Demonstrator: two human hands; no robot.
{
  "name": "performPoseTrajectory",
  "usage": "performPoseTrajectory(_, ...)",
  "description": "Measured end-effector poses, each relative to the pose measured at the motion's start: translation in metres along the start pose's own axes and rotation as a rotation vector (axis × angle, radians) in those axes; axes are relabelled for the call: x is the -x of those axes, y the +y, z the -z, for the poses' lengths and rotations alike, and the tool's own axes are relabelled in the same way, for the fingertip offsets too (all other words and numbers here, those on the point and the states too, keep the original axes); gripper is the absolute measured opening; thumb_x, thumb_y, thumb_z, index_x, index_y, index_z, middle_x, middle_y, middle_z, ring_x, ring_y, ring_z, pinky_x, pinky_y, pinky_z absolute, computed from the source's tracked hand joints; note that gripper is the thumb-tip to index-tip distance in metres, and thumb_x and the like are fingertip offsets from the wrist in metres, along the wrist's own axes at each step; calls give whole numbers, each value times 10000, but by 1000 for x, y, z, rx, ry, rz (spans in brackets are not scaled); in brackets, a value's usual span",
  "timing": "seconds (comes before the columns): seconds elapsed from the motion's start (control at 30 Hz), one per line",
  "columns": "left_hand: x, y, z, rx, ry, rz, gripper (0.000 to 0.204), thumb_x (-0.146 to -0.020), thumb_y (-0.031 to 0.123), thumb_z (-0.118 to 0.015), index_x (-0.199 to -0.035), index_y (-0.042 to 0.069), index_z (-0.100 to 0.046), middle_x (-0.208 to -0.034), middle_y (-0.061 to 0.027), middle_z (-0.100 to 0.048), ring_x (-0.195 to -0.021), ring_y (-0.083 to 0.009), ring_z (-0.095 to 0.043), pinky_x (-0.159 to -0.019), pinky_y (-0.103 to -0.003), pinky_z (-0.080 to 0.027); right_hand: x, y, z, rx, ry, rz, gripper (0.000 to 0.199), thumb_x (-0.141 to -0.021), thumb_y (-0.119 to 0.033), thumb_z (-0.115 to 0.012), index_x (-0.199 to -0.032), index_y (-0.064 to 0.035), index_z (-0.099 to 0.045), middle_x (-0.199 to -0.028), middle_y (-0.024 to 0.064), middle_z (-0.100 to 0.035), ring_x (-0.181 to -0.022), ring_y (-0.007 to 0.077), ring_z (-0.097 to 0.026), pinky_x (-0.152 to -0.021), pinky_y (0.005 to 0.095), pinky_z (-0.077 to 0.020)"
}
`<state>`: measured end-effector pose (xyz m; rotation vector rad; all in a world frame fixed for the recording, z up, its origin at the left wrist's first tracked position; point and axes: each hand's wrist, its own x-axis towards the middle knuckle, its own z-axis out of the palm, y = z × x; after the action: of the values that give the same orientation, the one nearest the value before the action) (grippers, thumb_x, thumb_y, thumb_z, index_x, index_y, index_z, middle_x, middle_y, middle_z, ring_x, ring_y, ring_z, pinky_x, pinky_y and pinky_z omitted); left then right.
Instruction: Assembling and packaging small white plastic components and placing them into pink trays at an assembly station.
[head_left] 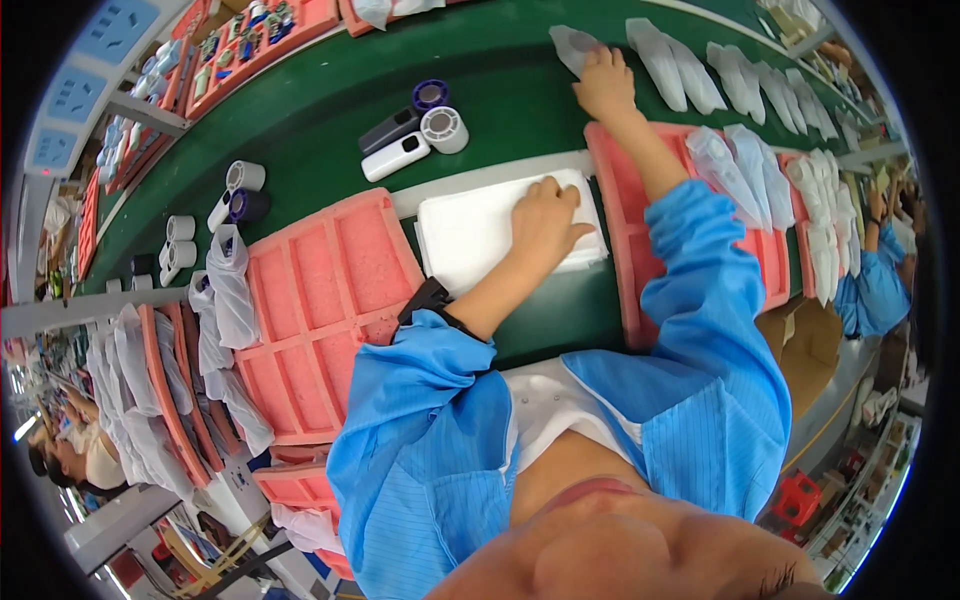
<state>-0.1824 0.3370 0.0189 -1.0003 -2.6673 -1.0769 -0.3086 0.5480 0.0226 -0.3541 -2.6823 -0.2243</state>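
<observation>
My left hand [545, 225] rests on a stack of thin white sheets or flat bags [462, 232], fingers apart and thumb stuck out. A black band circles that wrist. Stretched far forward, my right hand [606, 88] has its fingers on a white-bagged item [573, 48] lying on the green belt [520, 90]; what is inside the bag cannot be made out. To the left of it, a pair of handheld devices with round ring heads, one white [396, 157] and one dark [388, 130], lie side by side on the belt.
Several bagged items [675, 70] lie along the belt at the far right. A pink compartment tray [325, 270] stands left of the stack, and another pink tray [625, 230] lies under my right arm, with bagged items on it. More devices [240, 190] sit on the belt leftward.
</observation>
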Motion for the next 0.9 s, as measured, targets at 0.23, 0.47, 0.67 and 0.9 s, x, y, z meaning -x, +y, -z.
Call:
performPoseTrajectory(0.23, 3, 1, -9, 94, 13, -33, 102, -740, 161, -719, -794, 92, -666, -889, -92, -607, -795, -294, -591, -674, -379, -484, 25, -132, 18, -1120, -606, 304, 605, -589, -241, -764, -1118, -27, -560, -1014, 169, -626, -938, 315, -610, -832, 358, -481)
performPoseTrajectory(0.47, -14, -15, 19, 608, -55, 206, 98, -739, 131, -723, -778, 56, -673, -784, -70, -639, -642, -196, -588, -577, -322, -456, 20, -52, 132, -1092, -156, 249, 616, -586, -231, -782, -1117, -32, -543, -955, 66, -593, -897, 174, -564, -806, 293, -456)
performPoseTrajectory(0.67, -29, -1, 84, 1010, -15, 318, 87, -817, 108, -689, -828, 26, -663, -754, -3, -633, -630, -74, -543, -560, -232, -421, 59, 80, 199, -1216, -178, 156, 546, -612, -124, -671, -1132, -37, -527, -1017, 20, -561, -926, 124, -542, -823, 259, -431)
performPoseTrajectory(0.9, -20, 17, 106, 1242, 258, 279, 58, -862, 79, -646, -875, 26, -625, -833, 8, -625, -702, -63, -547, -630, -220, -441, 77, -19, 176, -1134, -112, 425, 600, -611, -69, -739, -1175, -29, -541, -1115, 89, -536, -974, 211, -559, -845, 306, -452)
